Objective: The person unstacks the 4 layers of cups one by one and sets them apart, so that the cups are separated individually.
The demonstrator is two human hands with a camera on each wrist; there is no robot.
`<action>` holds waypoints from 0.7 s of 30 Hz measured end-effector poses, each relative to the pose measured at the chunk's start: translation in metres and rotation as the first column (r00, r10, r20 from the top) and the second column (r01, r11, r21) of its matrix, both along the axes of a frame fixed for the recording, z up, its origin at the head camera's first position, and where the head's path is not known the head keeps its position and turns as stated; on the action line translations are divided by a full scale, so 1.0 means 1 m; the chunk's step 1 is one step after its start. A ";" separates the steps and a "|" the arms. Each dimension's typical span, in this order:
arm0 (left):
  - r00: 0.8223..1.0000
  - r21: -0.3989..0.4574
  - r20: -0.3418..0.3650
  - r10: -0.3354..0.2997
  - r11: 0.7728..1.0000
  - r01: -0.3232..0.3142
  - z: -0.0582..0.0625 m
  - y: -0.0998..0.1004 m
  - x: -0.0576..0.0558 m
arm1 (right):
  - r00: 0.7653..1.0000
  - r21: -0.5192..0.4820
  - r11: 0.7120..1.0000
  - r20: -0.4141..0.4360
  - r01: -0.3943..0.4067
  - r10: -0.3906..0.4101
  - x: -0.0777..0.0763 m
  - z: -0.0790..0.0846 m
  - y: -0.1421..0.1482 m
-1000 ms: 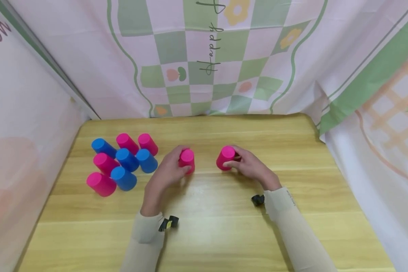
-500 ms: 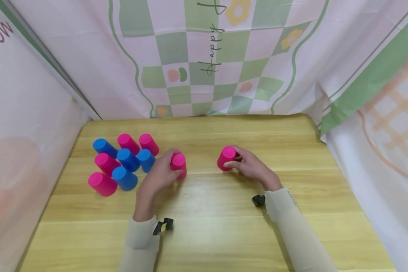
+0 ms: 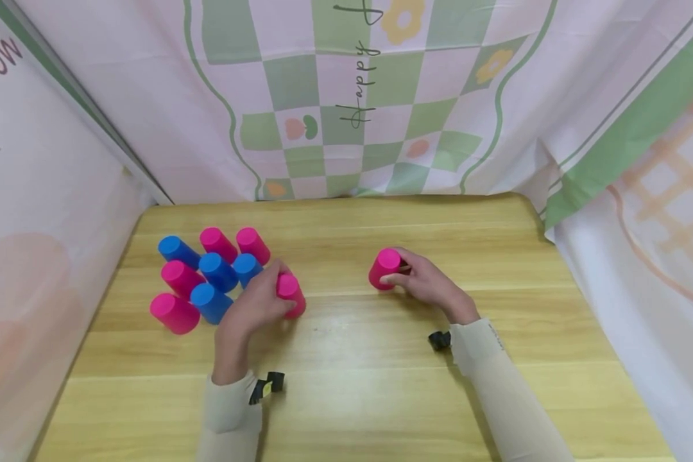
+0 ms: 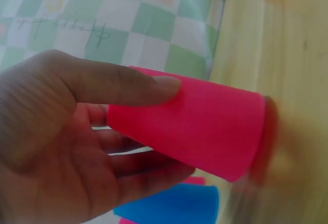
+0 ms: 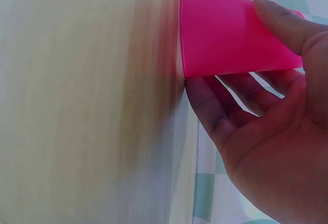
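My left hand (image 3: 256,301) grips a pink cup (image 3: 290,295), thumb on the near side and fingers round the far side. The left wrist view shows that pink cup (image 4: 205,126) upside down, its rim at or just above the table. Farther right, my right hand (image 3: 427,279) holds another upside-down pink cup (image 3: 384,269). In the right wrist view, this pink cup (image 5: 230,37) has its rim against the table, the thumb on one side and fingers on the other. A blue cup (image 3: 246,268) is partly hidden behind my left hand.
Several upside-down cups stand grouped at the table's left, among them a pink cup (image 3: 175,313), a blue cup (image 3: 210,301) and a pink cup (image 3: 252,245). The wooden table (image 3: 346,385) ends at the back against a checked curtain (image 3: 352,128).
The left hand has moved left and toward the table's front with its pink cup, away from the other held cup and nearer the group. The right hand has stayed in place.
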State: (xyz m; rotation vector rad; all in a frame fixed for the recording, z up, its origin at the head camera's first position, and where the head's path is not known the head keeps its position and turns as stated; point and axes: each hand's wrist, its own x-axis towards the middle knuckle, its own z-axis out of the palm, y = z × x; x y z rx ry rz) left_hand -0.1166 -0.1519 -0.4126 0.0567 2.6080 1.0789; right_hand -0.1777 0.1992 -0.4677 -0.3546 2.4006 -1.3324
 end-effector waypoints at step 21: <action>0.986 -0.122 0.131 0.107 0.988 -0.091 0.017 -0.044 0.017 | 1.000 0.003 1.000 -0.008 0.001 -0.001 0.001 0.000 0.000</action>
